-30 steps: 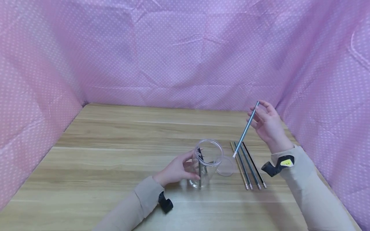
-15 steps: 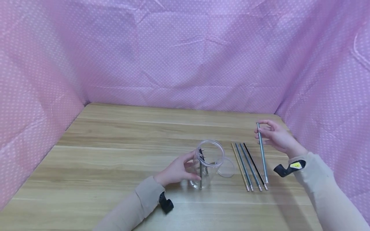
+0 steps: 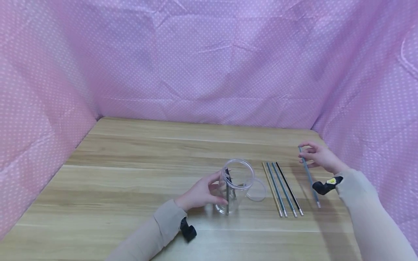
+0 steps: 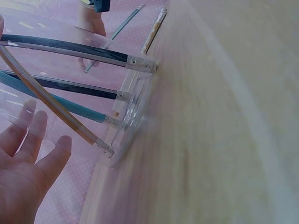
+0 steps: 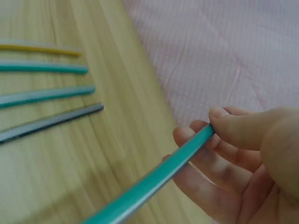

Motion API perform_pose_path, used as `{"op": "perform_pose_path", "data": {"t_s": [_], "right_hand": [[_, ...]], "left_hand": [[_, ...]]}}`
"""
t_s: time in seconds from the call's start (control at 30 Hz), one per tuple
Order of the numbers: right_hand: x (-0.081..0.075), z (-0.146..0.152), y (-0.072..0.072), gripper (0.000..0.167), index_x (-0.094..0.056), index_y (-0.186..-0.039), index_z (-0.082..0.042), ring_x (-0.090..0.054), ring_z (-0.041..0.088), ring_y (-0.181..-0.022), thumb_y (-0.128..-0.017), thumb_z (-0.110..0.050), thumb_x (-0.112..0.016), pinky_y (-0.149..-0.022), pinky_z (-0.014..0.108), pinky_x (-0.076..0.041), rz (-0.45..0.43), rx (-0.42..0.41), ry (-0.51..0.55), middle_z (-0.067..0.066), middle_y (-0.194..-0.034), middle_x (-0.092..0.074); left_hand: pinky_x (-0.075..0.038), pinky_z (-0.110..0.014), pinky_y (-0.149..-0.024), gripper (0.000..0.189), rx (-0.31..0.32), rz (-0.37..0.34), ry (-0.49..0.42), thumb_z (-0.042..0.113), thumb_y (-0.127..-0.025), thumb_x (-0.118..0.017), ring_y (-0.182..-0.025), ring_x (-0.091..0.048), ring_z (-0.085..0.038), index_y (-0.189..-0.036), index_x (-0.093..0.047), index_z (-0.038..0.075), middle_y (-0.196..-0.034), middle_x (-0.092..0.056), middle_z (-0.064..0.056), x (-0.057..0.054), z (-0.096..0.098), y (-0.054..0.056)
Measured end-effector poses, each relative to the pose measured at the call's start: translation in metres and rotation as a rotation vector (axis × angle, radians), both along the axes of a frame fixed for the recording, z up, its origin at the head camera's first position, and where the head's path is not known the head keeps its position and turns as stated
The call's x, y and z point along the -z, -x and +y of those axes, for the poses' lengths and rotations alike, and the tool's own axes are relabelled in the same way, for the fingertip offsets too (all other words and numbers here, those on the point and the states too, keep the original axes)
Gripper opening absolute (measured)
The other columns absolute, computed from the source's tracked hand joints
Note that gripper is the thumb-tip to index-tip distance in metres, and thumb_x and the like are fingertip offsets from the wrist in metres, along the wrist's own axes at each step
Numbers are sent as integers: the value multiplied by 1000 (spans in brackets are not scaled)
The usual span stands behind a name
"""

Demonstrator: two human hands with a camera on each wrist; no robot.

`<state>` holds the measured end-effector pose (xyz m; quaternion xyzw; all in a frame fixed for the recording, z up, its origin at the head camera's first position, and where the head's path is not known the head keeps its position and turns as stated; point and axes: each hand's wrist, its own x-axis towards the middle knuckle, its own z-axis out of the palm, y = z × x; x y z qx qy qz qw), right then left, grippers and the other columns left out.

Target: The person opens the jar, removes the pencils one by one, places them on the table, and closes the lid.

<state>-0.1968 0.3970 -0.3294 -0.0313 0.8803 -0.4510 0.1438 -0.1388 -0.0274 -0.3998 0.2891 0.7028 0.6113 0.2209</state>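
My left hand (image 3: 202, 192) is curled round a clear plastic cup (image 3: 240, 195) standing on the table. Inside the cup lean several pencils, eraser ends down: black ones (image 4: 79, 49), a teal one (image 4: 74, 106) and a yellow-orange one (image 4: 51, 102). At the right, my right hand (image 3: 320, 156) pinches a teal pencil (image 5: 163, 175) near its upper end between thumb and fingers. This pencil slants down toward the tabletop with its eraser end low; whether that end touches the wood I cannot tell.
Between cup and right hand lie several pencils in a row: a yellow one (image 3: 271, 188), teal ones (image 3: 277, 190) and a black one (image 3: 290, 189). A clear round lid (image 3: 257, 199) lies beside the cup. Pink dotted cloth (image 3: 209, 72) walls the wooden table (image 3: 130, 163).
My right hand has moved right and down with the teal pencil, from above the row to its right side. The left hand stays on the cup.
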Motion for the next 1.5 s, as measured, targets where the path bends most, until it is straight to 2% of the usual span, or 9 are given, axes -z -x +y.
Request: {"op": "perform_pose_path", "data": {"t_s": [0.13,0.23,0.3,0.47,0.7,0.87,1.07,1.33,1.5], "right_hand": [[10,1,2,42,-36,-133,4,-66,11,-82,-97,-12,-52,-70,37,-60,50,21,-105,17,-101,-66],[20,-4,4,45,-35,-135,7,-65,12,-79,-96,-10,-52,-69,38,-60,68,15,-160,28,-106,-62],[26,-9,5,45,-36,-135,8,-62,10,-75,-96,-9,-52,-66,37,-60,63,-1,-175,30,-106,-62],[36,-18,10,42,-40,-131,9,-59,7,-72,-94,-7,-55,-61,33,-57,55,-23,-167,27,-99,-64],[48,-24,14,40,-42,-127,12,-63,11,-69,-92,-2,-56,-54,26,-54,4,-53,-103,17,-88,-67],[57,-23,15,37,-45,-122,14,-60,6,-65,-91,0,-57,-48,19,-48,-1,-81,-81,11,-83,-68],[62,-26,14,34,-46,-119,14,-58,5,-69,-91,-2,-58,-56,22,-53,-7,-73,-102,9,-85,-68],[62,-32,12,36,-48,-120,11,-54,7,-64,-90,-5,-60,-53,22,-51,5,-60,-133,6,-83,-65],[67,-30,13,38,-48,-122,9,-57,9,-71,-91,-9,-61,-58,25,-54,4,-47,-158,9,-88,-65]], "left_hand": [[-38,-45,-110,94,2,-6,-4,5,-73,-79,-130,-45,-34,-150,-27,17,-155,-29,-7,0,0,0],[-37,-46,-110,94,2,-3,-8,5,-73,-79,-131,-44,-35,-150,-27,19,-155,-27,-8,0,0,0],[-36,-46,-111,94,4,3,-10,5,-73,-79,-132,-43,-35,-150,-27,19,-156,-26,-9,0,0,1],[-36,-48,-111,93,7,16,-7,6,-73,-79,-132,-42,-35,-150,-27,16,-155,-27,-8,0,0,2],[-36,-48,-111,94,5,6,-3,6,-73,-79,-132,-42,-35,-150,-26,17,-156,-25,-7,1,0,3],[-36,-47,-111,94,10,-9,-12,5,-73,-79,-132,-42,-36,-150,-26,14,-156,-24,-7,0,0,3],[-35,-44,-112,93,14,-28,-26,1,-73,-78,-133,-41,-34,-150,-29,16,-157,-23,-7,-1,0,3],[-39,-43,-109,92,18,-30,-30,1,-73,-78,-132,-43,-33,-149,-30,16,-156,-26,-7,-2,0,3],[-39,-43,-109,92,23,-26,-39,0,-73,-78,-132,-42,-33,-149,-30,17,-156,-24,-9,-1,0,2]]}}
